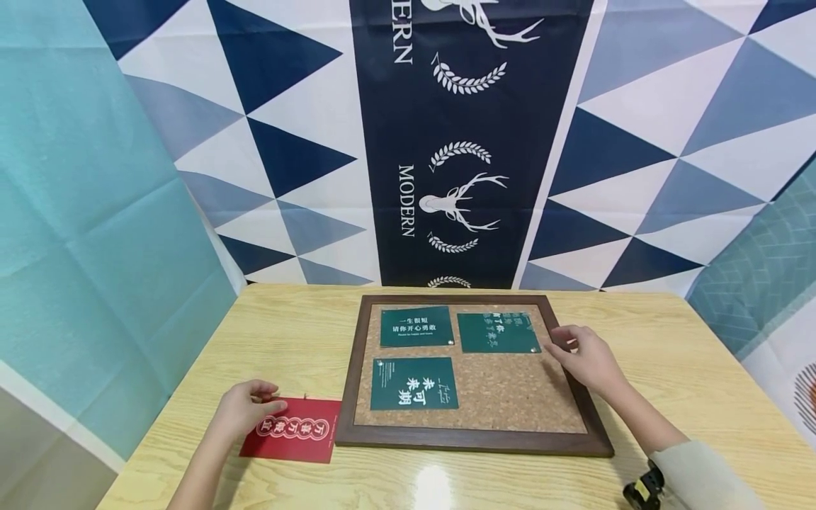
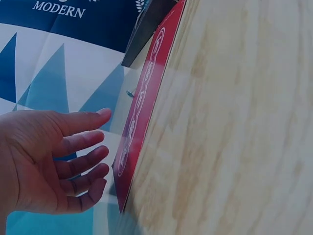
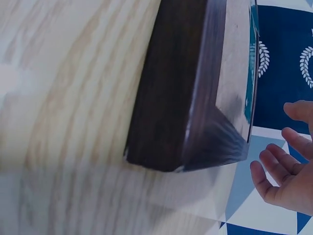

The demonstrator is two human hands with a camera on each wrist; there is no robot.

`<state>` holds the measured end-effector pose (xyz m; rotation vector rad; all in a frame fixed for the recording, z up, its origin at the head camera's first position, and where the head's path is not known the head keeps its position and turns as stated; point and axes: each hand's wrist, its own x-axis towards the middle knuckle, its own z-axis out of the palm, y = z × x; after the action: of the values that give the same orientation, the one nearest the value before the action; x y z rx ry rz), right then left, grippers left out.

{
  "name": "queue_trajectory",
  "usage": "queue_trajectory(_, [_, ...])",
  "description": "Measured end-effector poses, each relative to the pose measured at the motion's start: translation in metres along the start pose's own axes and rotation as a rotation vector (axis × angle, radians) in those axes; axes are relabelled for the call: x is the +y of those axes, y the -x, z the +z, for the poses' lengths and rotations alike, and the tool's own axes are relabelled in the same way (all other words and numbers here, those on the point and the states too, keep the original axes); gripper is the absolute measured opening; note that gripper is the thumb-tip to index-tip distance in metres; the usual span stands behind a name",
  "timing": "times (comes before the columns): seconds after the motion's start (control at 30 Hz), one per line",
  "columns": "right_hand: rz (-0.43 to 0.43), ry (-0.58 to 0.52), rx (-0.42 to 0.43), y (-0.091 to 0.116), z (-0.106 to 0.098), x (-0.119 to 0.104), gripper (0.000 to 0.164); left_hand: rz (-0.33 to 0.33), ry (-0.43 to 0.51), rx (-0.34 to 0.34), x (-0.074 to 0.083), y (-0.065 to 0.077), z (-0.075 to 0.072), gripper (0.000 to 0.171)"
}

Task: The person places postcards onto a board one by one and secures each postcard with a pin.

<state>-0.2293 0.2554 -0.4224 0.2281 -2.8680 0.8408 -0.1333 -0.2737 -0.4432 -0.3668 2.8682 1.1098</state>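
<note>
A red card [image 1: 299, 433] with pale lettering lies on the table, left of a cork board [image 1: 516, 397] in a dark brown frame. Over the card's upper left part hovers my left hand [image 1: 245, 409], fingers loosely bent and holding nothing; the left wrist view shows the hand [image 2: 63, 161] beside the card [image 2: 142, 112]. A small pin [image 2: 130, 93] sits near the card's top edge. My right hand [image 1: 588, 358] is over the board's right frame side, fingers relaxed, nothing in them. Three green cards are on the cork: upper left [image 1: 417, 336], upper right [image 1: 497, 333], lower left [image 1: 414, 393].
Small tacks [image 1: 450, 343] show at card corners. The light wood table [image 1: 274, 340] meets a patterned cloth backdrop [image 1: 306, 142] at its far edge. A black device [image 1: 645, 489] is on the right wrist by a light sleeve [image 1: 704, 471].
</note>
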Motion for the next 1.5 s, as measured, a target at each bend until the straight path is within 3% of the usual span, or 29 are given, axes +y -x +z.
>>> queue_trajectory(0.37, [0.011,0.035,0.005,0.002,0.004,0.011,0.048,-0.030,-0.051,-0.038,-0.001,0.003,0.001,0.050])
queue_trajectory(0.63, [0.051,0.051,0.000,0.003,0.005,0.016,0.048,-0.024,-0.131,-0.026,-0.003,0.005,0.000,0.060])
queue_trajectory(0.93, [0.058,0.064,-0.023,0.003,0.007,0.020,0.048,-0.078,-0.185,-0.041,-0.005,0.002,0.000,0.073])
queue_trajectory(1.23, [0.055,0.065,-0.065,0.004,0.008,0.021,0.050,-0.109,-0.160,-0.028,-0.007,0.001,0.000,0.072])
queue_trajectory(1.5, [0.063,0.080,-0.080,0.003,0.010,0.021,0.050,-0.090,-0.060,-0.039,-0.011,0.003,-0.004,0.069])
